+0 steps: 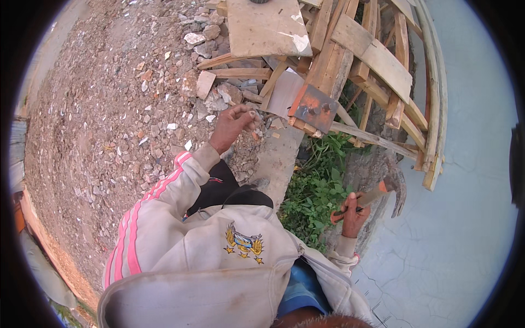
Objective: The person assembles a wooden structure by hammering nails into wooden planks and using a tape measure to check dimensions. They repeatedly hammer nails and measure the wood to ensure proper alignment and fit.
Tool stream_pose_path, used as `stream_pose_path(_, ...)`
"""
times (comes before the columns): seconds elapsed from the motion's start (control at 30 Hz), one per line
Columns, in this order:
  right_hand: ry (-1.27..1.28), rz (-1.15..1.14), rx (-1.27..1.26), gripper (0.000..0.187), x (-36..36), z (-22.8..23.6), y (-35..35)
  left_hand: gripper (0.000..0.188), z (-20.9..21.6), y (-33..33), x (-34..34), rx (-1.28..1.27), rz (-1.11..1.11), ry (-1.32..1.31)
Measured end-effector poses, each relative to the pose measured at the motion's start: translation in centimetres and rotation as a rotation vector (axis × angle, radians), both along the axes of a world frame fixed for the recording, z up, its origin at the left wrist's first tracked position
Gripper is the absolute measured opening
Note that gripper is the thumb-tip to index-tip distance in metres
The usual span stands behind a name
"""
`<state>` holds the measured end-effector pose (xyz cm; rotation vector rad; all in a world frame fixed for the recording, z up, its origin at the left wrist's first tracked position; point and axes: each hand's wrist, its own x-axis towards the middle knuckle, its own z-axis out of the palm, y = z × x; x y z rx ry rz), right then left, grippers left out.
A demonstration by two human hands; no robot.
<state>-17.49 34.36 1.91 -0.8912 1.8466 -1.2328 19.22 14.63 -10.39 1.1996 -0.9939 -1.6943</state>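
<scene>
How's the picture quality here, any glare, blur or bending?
Head view: daylight looks soft and fairly even, with no strong glare on the pale surface; the long boards bow near the right rim, and black fills the corners; the hammer is recognisable, though fine edges look slightly soft.

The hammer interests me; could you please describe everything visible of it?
The hammer has a grey, metal-looking head with a curved claw, and a brownish handle with orange towards both ends. The right hand grips the handle, head end pointing rightward in the picture, beside a pale surface.
</scene>
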Motion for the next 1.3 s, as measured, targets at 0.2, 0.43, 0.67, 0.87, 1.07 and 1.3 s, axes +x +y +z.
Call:
stream_pose_path(0.2,0.079,0.101,0.106,0.020,8.0,5.8,-8.8,0.024,1.9,-6.3,-4.1,-0.080,0.223,0.405)
stream_pose_path(0.43,0.293,0.191,0.213,0.020,13.3,8.1,-11.1,0.018,0.5,-8.3,-5.9,-0.093,0.193,0.592)
stream_pose_path(0.67,0.412,0.269,0.303,0.022,17.0,10.2,-12.9,0.014,0.0,-5.8,-4.8,-0.151,0.066,0.596)
stream_pose_path(0.87,0.427,0.371,0.327,0.025,18.6,11.9,-15.2,0.012,-0.2,-3.7,-5.7,-0.153,0.153,0.575)
stream_pose_path(1.07,0.508,0.562,0.292,0.043,19.1,13.3,-17.7,0.009,-0.8,-2.3,-6.0,-0.172,0.167,0.609)
stream_pose_path(1.3,0.649,0.928,0.229,0.043,18.0,15.0,-20.8,0.006,-0.4,-0.6,-7.6,-0.239,0.396,0.641)
